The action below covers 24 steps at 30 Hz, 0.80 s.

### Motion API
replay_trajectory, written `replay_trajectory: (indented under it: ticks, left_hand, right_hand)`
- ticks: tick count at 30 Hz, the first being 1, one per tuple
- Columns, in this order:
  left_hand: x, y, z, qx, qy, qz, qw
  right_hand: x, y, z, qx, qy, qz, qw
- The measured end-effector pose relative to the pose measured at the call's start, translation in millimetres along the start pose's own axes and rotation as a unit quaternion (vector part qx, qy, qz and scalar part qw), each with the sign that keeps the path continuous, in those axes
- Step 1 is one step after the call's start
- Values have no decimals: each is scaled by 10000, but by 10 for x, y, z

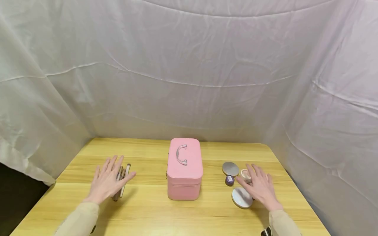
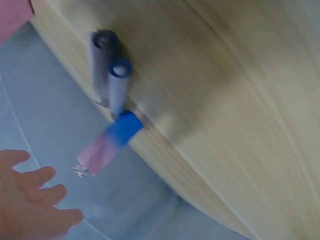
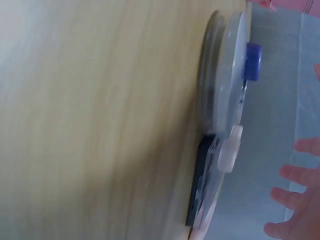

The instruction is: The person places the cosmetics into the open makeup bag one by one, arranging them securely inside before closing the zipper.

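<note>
My left hand (image 1: 106, 180) hovers with spread fingers over several slim cosmetic tubes and a white-handled makeup brush (image 1: 125, 180) on the left side of the table. In the left wrist view, a grey tube (image 2: 118, 90) stands out beside a blue-and-pink item (image 2: 111, 141). Over on the right, my right hand (image 1: 261, 188) is held with fingers apart above round compacts, partly hiding some of them. Near its thumb are a silver compact (image 1: 241, 198) and a small purple jar (image 1: 229, 180). A dark flat case (image 3: 199, 182) shows in the right wrist view.
A pink cosmetic case (image 1: 184, 190) with a silver handle (image 1: 178, 156) stands lidded at mid-table, between the hands. Another round compact (image 1: 230, 168) lies behind the purple jar. Pale curtains (image 1: 189, 105) enclose the wooden table (image 1: 147, 213) at the back and sides.
</note>
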State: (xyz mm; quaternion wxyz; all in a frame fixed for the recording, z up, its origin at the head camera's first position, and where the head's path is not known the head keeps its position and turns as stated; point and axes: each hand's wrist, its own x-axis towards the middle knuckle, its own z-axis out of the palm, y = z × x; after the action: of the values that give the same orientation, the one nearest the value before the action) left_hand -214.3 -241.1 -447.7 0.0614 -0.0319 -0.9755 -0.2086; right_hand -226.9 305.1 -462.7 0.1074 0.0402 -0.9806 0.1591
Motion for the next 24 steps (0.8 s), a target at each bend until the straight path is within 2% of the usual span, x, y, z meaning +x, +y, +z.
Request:
replay_trajectory:
  ticks: [10, 16, 20, 24]
  left_hand:
    - [26, 314, 99, -256, 13, 307, 9992]
    - [44, 478, 175, -472, -35, 398, 9981]
    - [42, 591, 211, -619, -71, 417, 9972]
    - [41, 712, 231, -790, -200, 404, 9959]
  right_hand:
    - [0, -245, -9, 399, -117, -224, 9989]
    - [17, -358, 62, 831, -105, -398, 9957]
    - [33, -451, 99, 1264, -229, -461, 9906]
    - [52, -564, 96, 1939, -484, -484, 9786]
